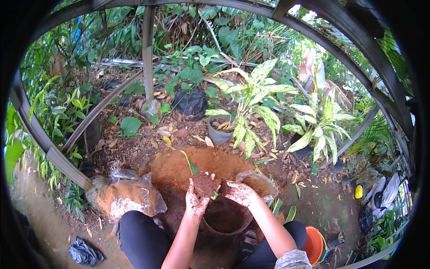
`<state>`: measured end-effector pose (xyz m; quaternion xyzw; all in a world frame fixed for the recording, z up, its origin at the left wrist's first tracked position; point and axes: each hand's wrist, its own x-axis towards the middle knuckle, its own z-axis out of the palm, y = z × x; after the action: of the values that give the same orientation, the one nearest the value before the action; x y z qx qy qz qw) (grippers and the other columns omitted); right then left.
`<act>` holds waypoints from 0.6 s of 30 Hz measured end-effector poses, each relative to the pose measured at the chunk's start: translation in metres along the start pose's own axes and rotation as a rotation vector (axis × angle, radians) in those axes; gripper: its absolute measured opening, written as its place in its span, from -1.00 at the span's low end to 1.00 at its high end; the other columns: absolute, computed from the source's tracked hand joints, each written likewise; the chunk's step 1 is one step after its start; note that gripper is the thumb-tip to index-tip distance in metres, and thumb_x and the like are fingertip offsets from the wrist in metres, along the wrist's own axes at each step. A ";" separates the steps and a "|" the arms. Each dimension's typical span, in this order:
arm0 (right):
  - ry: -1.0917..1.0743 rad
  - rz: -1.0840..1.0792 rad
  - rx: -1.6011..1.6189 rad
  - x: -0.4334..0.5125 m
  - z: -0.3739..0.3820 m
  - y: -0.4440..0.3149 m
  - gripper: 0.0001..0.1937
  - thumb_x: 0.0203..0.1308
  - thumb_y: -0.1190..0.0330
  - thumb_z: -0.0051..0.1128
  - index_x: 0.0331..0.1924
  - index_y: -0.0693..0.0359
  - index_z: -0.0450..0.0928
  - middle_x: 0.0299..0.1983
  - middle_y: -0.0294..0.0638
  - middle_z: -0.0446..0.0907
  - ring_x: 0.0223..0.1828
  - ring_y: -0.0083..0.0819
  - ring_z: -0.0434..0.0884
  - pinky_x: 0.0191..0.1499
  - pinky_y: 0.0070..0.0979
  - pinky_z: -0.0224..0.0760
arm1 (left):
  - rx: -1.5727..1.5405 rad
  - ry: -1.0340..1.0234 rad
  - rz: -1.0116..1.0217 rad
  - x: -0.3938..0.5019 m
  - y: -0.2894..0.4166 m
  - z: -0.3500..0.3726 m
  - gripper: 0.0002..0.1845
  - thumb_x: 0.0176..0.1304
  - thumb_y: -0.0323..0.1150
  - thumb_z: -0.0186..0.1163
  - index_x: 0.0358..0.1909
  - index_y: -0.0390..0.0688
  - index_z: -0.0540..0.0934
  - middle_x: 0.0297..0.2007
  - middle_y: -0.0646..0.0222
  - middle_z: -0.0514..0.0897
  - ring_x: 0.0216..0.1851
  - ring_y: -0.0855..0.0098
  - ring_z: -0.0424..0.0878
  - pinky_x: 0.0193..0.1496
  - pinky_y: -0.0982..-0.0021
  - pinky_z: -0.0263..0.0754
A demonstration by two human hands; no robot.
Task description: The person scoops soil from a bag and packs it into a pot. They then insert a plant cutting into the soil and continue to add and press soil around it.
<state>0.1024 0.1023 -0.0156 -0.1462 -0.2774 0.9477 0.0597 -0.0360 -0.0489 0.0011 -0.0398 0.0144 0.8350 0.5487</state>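
Observation:
My left hand (197, 201), smeared with soil, holds a ball of dark brown soil (205, 185) at the root end of a small plant. One green leaf with a yellow edge (190, 164) rises from behind the ball, and a bit of green shows at its lower side. At the ball's right is my right hand (239, 193), also soiled, with dark soil at its fingertips; whether it grips any is unclear. Below both hands stands a round dark container (226, 217) with soil inside. Beyond them lies a heap of reddish-brown soil or coir (201, 161).
Clear plastic bags of brown fibre lie left (131, 198) and right (258, 183). An orange bucket (313, 245) stands by my right knee, a crumpled black bag (85, 251) at lower left. Ahead are a grey potted plant (220, 129) and a metal post (148, 57).

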 end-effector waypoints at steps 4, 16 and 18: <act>0.238 -0.381 -0.327 -0.043 0.057 -0.009 -0.73 0.20 0.48 0.10 -0.02 0.37 0.52 -0.13 -0.11 0.63 -0.12 -0.37 0.63 -0.03 -0.46 0.53 | 0.099 -0.031 0.033 0.008 -0.010 -0.001 -0.58 0.37 -0.03 -0.07 -0.01 -0.15 0.47 -0.11 0.29 0.59 0.00 0.25 0.50 0.17 0.05 0.34; 0.158 -1.095 -2.119 -0.065 0.110 0.035 -0.73 0.12 0.43 0.15 -0.05 0.18 0.59 0.00 -0.12 0.58 0.06 -0.21 0.55 0.14 -0.30 0.39 | 0.133 0.175 0.070 0.010 -0.044 -0.005 -0.67 0.31 -0.06 0.07 -0.13 -0.12 0.48 -0.20 0.34 0.57 -0.06 0.27 0.51 0.09 0.17 0.41; 0.117 -1.054 -1.966 -0.067 0.107 0.033 -0.75 0.12 0.43 0.17 -0.09 0.20 0.60 -0.04 -0.10 0.60 0.06 -0.22 0.56 0.17 -0.29 0.36 | 0.160 0.157 0.073 0.012 -0.044 -0.005 -0.67 0.32 -0.05 0.06 -0.15 -0.12 0.48 -0.21 0.34 0.57 -0.07 0.27 0.51 0.10 0.17 0.41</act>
<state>0.1320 0.0073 0.0684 -0.0382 -0.9305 0.1638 0.3254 0.0000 -0.0211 -0.0037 -0.0608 0.1255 0.8448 0.5166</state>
